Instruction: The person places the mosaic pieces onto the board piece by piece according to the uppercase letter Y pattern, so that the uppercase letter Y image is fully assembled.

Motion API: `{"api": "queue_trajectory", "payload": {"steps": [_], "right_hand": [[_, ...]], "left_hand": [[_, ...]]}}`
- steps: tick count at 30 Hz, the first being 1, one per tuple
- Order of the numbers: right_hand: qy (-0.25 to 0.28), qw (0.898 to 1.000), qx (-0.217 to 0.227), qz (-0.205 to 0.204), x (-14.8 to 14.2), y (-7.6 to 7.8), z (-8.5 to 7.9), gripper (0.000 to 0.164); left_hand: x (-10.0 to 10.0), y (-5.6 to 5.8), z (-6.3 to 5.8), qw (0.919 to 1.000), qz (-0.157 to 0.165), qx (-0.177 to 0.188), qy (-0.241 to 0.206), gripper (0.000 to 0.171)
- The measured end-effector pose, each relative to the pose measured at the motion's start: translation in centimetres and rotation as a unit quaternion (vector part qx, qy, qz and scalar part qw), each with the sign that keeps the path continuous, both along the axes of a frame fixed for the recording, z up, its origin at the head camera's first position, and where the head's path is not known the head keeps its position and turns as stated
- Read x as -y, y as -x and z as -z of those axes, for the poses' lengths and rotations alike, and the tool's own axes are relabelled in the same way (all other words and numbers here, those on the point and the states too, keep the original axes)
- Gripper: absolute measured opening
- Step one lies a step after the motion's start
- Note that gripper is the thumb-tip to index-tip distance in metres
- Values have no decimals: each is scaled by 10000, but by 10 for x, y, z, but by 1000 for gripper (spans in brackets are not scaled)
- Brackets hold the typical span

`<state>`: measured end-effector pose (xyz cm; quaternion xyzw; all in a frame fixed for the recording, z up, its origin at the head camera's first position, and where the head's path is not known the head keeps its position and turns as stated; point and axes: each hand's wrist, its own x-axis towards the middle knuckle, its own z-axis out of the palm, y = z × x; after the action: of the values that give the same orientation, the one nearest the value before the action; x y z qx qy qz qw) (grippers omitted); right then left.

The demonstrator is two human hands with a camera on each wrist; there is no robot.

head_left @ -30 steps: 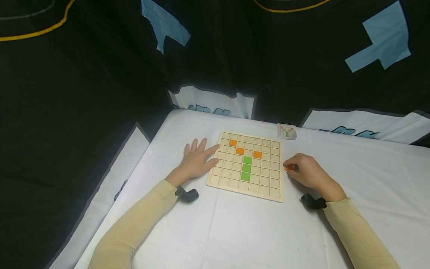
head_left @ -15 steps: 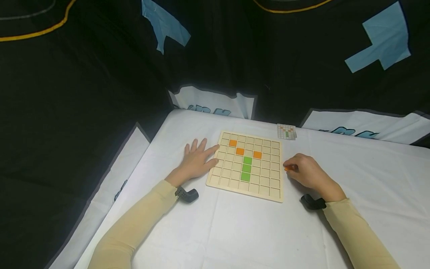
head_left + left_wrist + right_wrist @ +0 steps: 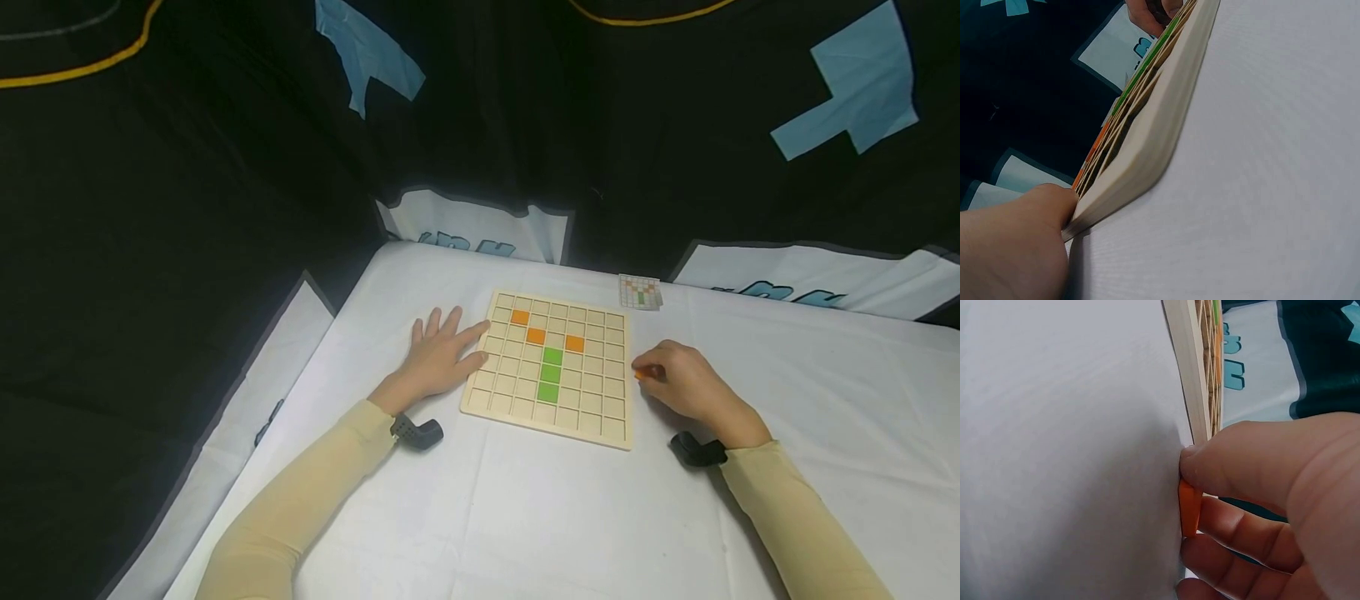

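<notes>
A wooden grid board (image 3: 510,367) lies on the white table, with three orange tiles (image 3: 575,344) and three green tiles (image 3: 551,373) set in its cells. My left hand (image 3: 435,358) is spread flat at the board's left side, thumb and forefinger touching its edge. Just off the right edge, my right hand (image 3: 681,379) pinches an orange tile (image 3: 1190,509) between thumb and fingers, low over the cloth. In the right wrist view that tile stands on edge, partly covered by the thumb. The left wrist view shows the left thumb (image 3: 1054,203) against the board's corner.
Near the table's back edge, behind the board's right corner, lies a small stack of cards (image 3: 640,293) printed with a coloured grid pattern. Black cloth walls with blue tape-like patches (image 3: 855,83) rise behind. White cloth (image 3: 555,517) covers the table in front of the board.
</notes>
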<state>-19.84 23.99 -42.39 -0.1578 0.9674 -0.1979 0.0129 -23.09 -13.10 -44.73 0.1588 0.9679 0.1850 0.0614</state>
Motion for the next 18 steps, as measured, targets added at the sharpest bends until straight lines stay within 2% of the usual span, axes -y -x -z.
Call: {"api": "queue_trajectory", "payload": {"steps": [18], "right_hand": [[41, 9999, 58, 99, 0, 1, 1, 21]], "left_hand": [[0, 0, 0, 10000, -16, 19, -54, 61]]}}
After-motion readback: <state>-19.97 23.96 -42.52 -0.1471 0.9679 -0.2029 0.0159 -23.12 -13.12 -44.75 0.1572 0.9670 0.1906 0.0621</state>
